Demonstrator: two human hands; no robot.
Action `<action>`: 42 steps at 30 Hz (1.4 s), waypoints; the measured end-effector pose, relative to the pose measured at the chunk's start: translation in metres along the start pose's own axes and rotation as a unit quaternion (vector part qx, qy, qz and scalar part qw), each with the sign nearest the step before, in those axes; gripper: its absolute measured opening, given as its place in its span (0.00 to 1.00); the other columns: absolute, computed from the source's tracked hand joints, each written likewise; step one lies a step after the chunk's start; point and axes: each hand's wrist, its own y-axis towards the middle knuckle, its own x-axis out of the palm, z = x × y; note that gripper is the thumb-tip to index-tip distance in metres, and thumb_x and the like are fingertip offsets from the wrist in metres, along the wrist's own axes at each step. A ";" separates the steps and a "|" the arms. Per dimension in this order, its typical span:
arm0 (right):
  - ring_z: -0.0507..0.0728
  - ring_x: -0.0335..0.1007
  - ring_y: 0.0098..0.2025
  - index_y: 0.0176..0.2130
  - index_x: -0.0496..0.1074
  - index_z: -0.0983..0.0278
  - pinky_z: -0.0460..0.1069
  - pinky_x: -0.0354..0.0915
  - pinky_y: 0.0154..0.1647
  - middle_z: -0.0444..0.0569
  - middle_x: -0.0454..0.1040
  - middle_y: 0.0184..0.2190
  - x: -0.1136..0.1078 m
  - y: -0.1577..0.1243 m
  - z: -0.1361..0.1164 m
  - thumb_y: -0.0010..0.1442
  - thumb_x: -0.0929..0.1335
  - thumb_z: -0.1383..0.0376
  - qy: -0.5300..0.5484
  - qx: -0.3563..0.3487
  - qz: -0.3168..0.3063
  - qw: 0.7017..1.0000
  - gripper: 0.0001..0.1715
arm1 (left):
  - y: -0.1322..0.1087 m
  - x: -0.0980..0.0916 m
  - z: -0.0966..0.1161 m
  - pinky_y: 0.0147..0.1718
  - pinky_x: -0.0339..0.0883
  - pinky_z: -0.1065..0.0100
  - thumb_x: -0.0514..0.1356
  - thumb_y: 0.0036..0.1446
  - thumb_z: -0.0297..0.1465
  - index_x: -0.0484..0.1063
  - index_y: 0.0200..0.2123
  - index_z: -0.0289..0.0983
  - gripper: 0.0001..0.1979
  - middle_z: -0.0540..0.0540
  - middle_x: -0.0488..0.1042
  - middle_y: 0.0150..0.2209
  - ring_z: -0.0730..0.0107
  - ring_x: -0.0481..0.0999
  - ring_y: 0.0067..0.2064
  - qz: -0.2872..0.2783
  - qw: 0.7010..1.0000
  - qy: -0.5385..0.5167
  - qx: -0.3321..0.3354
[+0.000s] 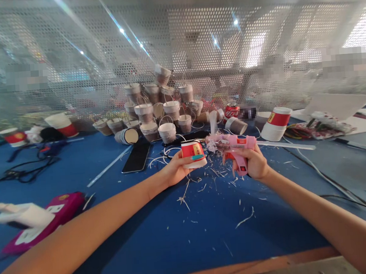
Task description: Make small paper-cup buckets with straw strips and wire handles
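Note:
My left hand [175,171] is closed round a red and white paper cup [192,149], which is held upside down above the blue table. A pink hot glue gun [236,143] is gripped in my right hand [254,162]. Its nozzle end, clumped with whitish glue strands, points left and sits close to the cup's right side; I cannot tell whether they touch. From the back of the gun a clear glue stick [288,145] sticks out to the right. Thin white scraps [217,172] are scattered on the table under both hands.
Behind my hands small wrapped buckets [144,112] stand piled up. A phone [136,157] and a glue stick [108,167] lie to the left, beyond a magenta power strip [58,208]. Stacked paper cups [276,124] and cables are at right. A perforated metal screen [101,46] closes the back.

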 end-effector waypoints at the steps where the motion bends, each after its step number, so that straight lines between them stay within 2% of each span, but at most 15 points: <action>1: 0.52 0.59 0.12 0.26 0.71 0.61 0.48 0.56 0.10 0.48 0.69 0.15 0.000 0.000 -0.001 0.42 0.63 0.53 0.006 0.001 -0.001 1.000 0.17 | 0.000 0.000 0.000 0.48 0.65 0.60 0.65 0.45 0.24 0.73 0.43 0.34 0.18 0.42 0.78 0.40 0.61 0.77 0.43 -0.002 1.000 0.000 0.001; 5: 0.51 0.58 0.11 0.26 0.71 0.62 0.47 0.53 0.08 0.48 0.71 0.17 0.002 -0.001 -0.003 0.40 0.64 0.55 0.033 0.003 -0.008 0.999 0.16 | -0.001 0.003 0.001 0.49 0.64 0.60 0.66 0.44 0.24 0.73 0.44 0.34 0.20 0.43 0.78 0.41 0.61 0.77 0.43 0.003 1.000 -0.003 -0.001; 18: 0.52 0.58 0.09 0.25 0.72 0.65 0.46 0.53 0.05 0.48 0.71 0.14 0.002 0.000 -0.003 0.39 0.65 0.59 0.104 0.013 -0.014 0.994 0.13 | 0.000 0.003 0.001 0.47 0.66 0.61 0.68 0.41 0.25 0.73 0.44 0.32 0.22 0.41 0.79 0.40 0.60 0.78 0.42 0.003 1.000 0.004 -0.007; 23: 0.52 0.58 0.08 0.24 0.72 0.66 0.46 0.53 0.04 0.48 0.71 0.14 0.003 0.001 -0.006 0.37 0.66 0.59 0.124 -0.005 -0.023 0.992 0.14 | -0.001 0.004 0.002 0.47 0.66 0.61 0.69 0.40 0.26 0.72 0.44 0.32 0.24 0.42 0.79 0.39 0.60 0.78 0.42 0.003 1.000 0.006 -0.012; 32: 0.51 0.60 0.09 0.25 0.72 0.66 0.45 0.56 0.06 0.48 0.72 0.15 0.001 0.002 -0.002 0.40 0.66 0.59 0.119 -0.009 -0.047 0.992 0.13 | 0.000 0.002 0.001 0.48 0.65 0.62 0.68 0.43 0.25 0.72 0.44 0.32 0.22 0.43 0.79 0.40 0.62 0.78 0.43 -0.017 1.000 0.007 -0.007; 42: 0.51 0.59 0.09 0.24 0.71 0.65 0.45 0.54 0.05 0.48 0.71 0.14 0.000 0.004 -0.002 0.41 0.66 0.59 0.113 0.002 -0.039 0.993 0.11 | -0.001 0.002 0.002 0.49 0.65 0.60 0.68 0.39 0.25 0.73 0.45 0.33 0.25 0.41 0.79 0.40 0.58 0.77 0.44 -0.010 1.000 0.001 -0.012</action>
